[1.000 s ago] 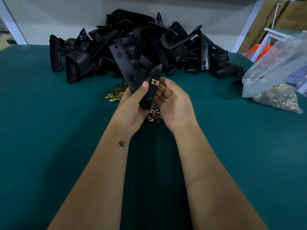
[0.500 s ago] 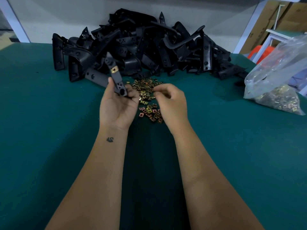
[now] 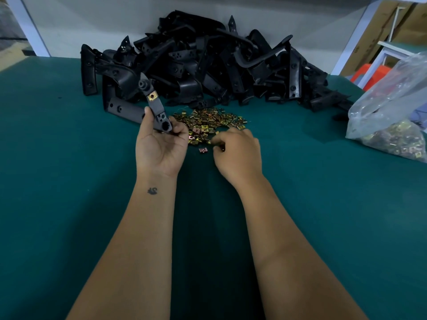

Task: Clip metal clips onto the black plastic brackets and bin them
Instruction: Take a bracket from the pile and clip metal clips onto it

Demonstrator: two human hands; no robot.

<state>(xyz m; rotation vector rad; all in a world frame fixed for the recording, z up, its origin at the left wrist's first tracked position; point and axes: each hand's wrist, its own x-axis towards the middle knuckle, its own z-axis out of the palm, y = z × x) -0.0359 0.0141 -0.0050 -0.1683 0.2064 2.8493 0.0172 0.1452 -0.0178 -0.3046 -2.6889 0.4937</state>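
A second ago both hands met at frame centre around the black plastic bracket (image 3: 155,105). Since then the left hand (image 3: 159,144) has carried it left and upward alone, brass clip fitted, while the right hand (image 3: 238,153) dropped to the scattered brass-coloured metal clips (image 3: 208,122), fingertips curled at the pile's near edge.

one heap of brackets (image 3: 208,65), one scatter of clips (image 3: 208,122), one plastic bag (image 3: 390,107), two hands.
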